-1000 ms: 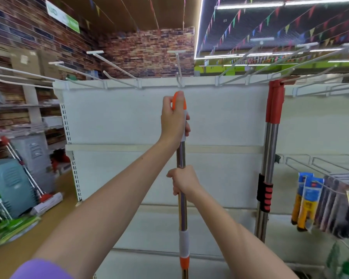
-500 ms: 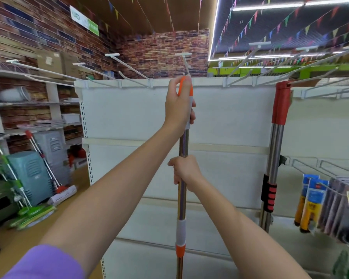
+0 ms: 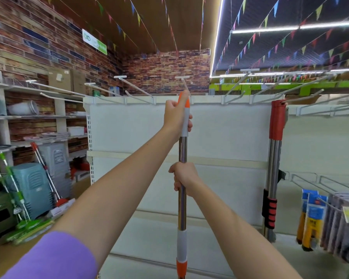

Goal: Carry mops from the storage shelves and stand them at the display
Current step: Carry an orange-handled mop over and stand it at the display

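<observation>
I hold a mop [image 3: 182, 210] upright in front of the white display panel [image 3: 129, 129]. It has a steel pole, a white grip and an orange tip. My left hand [image 3: 176, 117] grips the top grip, just under a white hook [image 3: 183, 82]. My right hand [image 3: 184, 178] grips the steel pole lower down. The mop head is out of view below. A second mop with a red handle [image 3: 276, 125] stands against the panel's right edge, its top at a hook.
White hooks [image 3: 133, 87] jut out along the panel's top. Green mops [image 3: 18, 206] and a red mop [image 3: 46, 174] lean by grey bins [image 3: 34, 188] at the left shelves. Packaged goods [image 3: 314, 216] hang on pegs at the lower right.
The mop and both hands have risen a little, bringing the orange tip up to the centre hook. The view has tilted upward and swung slightly left.
</observation>
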Tool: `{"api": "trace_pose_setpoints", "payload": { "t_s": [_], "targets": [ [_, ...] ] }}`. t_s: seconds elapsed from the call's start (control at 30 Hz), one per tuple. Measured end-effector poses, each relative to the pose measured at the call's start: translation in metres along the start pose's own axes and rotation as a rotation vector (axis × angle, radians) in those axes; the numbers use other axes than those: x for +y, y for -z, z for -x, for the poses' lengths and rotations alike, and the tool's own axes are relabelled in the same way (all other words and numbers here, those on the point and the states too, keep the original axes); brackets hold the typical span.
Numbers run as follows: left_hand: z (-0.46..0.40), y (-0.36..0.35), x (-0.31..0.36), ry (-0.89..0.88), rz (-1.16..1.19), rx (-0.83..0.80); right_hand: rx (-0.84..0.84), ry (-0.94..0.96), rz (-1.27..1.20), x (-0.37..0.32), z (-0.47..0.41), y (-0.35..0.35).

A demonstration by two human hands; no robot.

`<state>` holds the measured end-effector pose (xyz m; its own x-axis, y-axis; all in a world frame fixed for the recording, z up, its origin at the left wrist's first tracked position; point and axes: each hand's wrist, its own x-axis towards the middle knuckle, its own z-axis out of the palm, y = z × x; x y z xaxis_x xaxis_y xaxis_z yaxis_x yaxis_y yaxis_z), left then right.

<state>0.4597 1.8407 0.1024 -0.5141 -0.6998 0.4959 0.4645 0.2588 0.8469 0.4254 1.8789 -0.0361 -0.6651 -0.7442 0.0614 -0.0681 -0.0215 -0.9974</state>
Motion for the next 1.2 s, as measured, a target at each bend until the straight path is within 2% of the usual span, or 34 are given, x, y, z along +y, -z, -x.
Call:
{"api": "trace_pose_setpoints", "payload": {
  "t_s": [0.43,0.9,1.03,1.2],
  "targets": [
    [-0.003,-0.008,0.001,-0.068,-0.033,-0.007,0.009,0.012,0.000,-0.001,-0.012,0.008],
    [-0.024,-0.008,0.001,-0.049,0.030,0.016,0.034,0.048,0.026,-0.007,-0.028,0.004],
    [-0.023,-0.005,-0.011,-0.044,-0.038,-0.037,0.060,0.027,0.042,0.008,-0.036,0.002],
    [-0.023,-0.004,-0.033,-0.160,-0.085,-0.030,0.084,0.002,0.032,0.019,-0.044,-0.002]
  ]
}}
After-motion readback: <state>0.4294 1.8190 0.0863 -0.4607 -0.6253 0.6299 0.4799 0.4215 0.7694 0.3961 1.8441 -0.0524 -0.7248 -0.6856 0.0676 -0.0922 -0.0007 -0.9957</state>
